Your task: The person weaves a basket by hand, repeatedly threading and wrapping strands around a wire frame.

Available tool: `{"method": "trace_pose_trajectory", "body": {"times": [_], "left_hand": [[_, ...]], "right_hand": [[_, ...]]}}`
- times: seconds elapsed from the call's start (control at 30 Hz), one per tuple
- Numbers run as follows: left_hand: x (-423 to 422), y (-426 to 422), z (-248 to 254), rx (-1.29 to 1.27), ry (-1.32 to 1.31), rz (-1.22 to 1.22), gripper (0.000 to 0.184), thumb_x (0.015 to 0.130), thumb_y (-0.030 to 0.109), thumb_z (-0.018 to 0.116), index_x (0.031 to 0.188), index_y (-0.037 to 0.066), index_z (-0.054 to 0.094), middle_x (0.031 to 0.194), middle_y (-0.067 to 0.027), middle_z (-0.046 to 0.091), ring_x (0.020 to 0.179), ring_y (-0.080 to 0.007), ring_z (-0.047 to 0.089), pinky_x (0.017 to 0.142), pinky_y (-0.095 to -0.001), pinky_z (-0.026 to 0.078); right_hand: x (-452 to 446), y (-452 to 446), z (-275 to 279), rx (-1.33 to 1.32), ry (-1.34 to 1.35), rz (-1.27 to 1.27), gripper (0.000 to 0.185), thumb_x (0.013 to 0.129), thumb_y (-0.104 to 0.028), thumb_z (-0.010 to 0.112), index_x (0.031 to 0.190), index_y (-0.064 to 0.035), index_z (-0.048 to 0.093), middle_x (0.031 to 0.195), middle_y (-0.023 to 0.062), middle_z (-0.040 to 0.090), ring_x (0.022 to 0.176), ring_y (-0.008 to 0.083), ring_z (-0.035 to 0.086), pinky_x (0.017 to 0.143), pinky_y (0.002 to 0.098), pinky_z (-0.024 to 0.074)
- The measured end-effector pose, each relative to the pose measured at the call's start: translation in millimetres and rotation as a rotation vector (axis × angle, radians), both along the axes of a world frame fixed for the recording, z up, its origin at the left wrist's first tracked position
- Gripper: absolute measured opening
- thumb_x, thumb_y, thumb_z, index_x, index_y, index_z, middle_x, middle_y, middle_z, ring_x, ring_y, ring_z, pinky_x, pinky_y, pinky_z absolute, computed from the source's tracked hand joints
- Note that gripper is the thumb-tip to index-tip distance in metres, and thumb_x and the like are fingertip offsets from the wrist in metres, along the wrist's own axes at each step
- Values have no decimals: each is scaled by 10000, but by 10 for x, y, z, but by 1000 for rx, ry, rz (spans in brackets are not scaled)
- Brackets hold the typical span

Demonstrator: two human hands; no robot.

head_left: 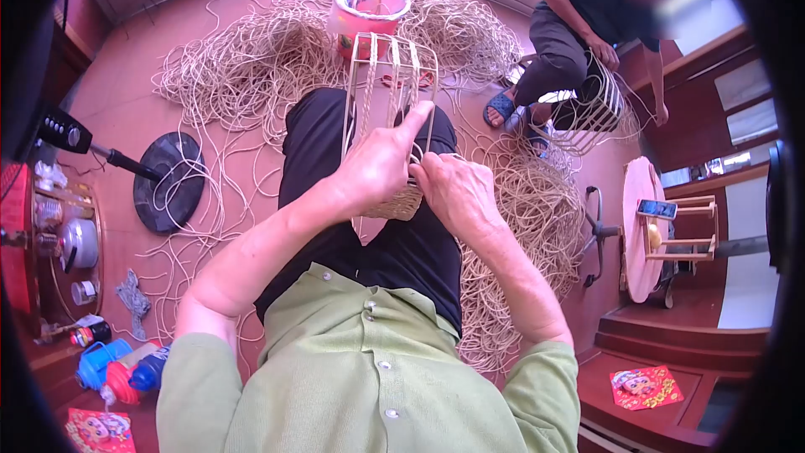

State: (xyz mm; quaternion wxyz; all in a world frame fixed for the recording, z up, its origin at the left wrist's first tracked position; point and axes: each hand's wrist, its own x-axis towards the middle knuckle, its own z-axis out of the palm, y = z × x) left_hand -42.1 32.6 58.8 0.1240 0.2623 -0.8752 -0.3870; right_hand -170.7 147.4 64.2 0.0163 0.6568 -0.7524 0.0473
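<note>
A partly woven basket (pixel 394 206) lies across my lap, its open frame of upright bars pointing away from me and its woven part near my body. My left hand (pixel 377 166) is closed around the basket's left side, with the index finger stretched along the frame. On the right side, my right hand (pixel 457 191) is closed, thumb and fingertips pinched at the edge of the weave on a pale cord. The fingertips hide most of the cord there. Both hands are close together.
Loose pale cord (pixel 520 260) lies in heaps on the floor. Ahead stands a pink bucket (pixel 342 21). A seated person (pixel 579 33) handles another basket frame (pixel 587 117) at right. Left are a round black stand base (pixel 170 183) and several bottles (pixel 126 369); right, a pink stool (pixel 641 260).
</note>
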Motion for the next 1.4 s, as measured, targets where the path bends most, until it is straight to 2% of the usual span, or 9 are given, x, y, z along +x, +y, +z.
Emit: {"method": "trace_pose_trajectory", "body": {"times": [0.1, 0.2, 0.3, 0.53, 0.77, 0.93, 1.1, 1.23, 1.4], "left_hand": [[347, 170, 40, -439, 271, 93, 763, 831, -146, 499, 1526, 118, 329, 880, -179, 650, 721, -163, 680, 649, -355, 560], [859, 431, 606, -7, 610, 57, 649, 831, -138, 575, 1436, 39, 421, 982, -148, 696, 774, -234, 705, 668, -318, 569], [1066, 332, 651, 492, 734, 207, 613, 877, -107, 604, 1440, 33, 403, 954, -103, 689, 735, -108, 671, 612, -215, 537], [850, 11, 34, 510, 406, 368, 586, 923, -45, 532, 1479, 67, 388, 1046, -147, 694, 600, -109, 656, 517, -222, 525], [425, -117, -138, -254, 151, 190, 791, 849, -65, 477, 1570, 133, 219, 979, -218, 680, 619, -279, 677, 627, -401, 557], [779, -174, 80, -133, 85, 115, 773, 815, -26, 574, 1530, 170, 353, 732, -119, 647, 622, -273, 639, 651, -406, 519], [2824, -436, 1114, 162, 505, 813, 530, 849, 8, 608, 1370, 0, 513, 979, -92, 677, 783, -111, 618, 635, -218, 514], [6615, -1376, 869, -320, 892, 1272, 421, 901, -65, 550, 1313, -81, 461, 1161, -201, 647, 1000, -302, 656, 783, -387, 586], [3094, -438, 63, 375, 472, 713, 425, 991, 223, 590, 1344, 2, 509, 1104, -82, 624, 855, -146, 645, 743, -255, 541]], "right_hand": [[98, 61, 136, -234, -1, 41, 196, 913, -255, 646, 993, -77, 669, 1077, 110, 682, 1021, 288, 628, 823, 417, 496], [209, 69, 213, -523, -329, 338, 347, 918, -244, 661, 1243, -126, 635, 1148, 71, 662, 1129, 314, 542, 993, 473, 387], [279, 74, 38, -402, -1000, 367, 127, 890, -158, 694, 975, -69, 726, 872, 51, 674, 966, 268, 564, 914, 418, 410], [193, -97, 135, -518, -111, 224, 180, 807, -189, 736, 701, -99, 622, 690, 23, 585, 803, 220, 559, 867, 429, 376], [221, -347, -161, -439, -158, 229, 197, 825, -208, 739, 717, -77, 639, 755, 34, 643, 867, 221, 588, 879, 439, 390], [305, -227, 4, -590, -84, 188, 260, 821, -283, 762, 992, -102, 687, 856, 42, 650, 928, 255, 601, 921, 436, 389], [739, -305, -104, -380, -226, 273, 463, 785, -313, 796, 1171, -109, 643, 747, 76, 645, 772, 281, 641, 677, 372, 507], [1375, -722, -461, -147, -365, 562, 234, 770, -130, 697, 989, -98, 620, 661, 104, 614, 706, 293, 671, 534, 420, 515], [2580, -309, -215, -354, -820, 1197, 178, 801, -140, 657, 886, -33, 543, 691, 107, 589, 608, 301, 644, 490, 398, 492]]}}
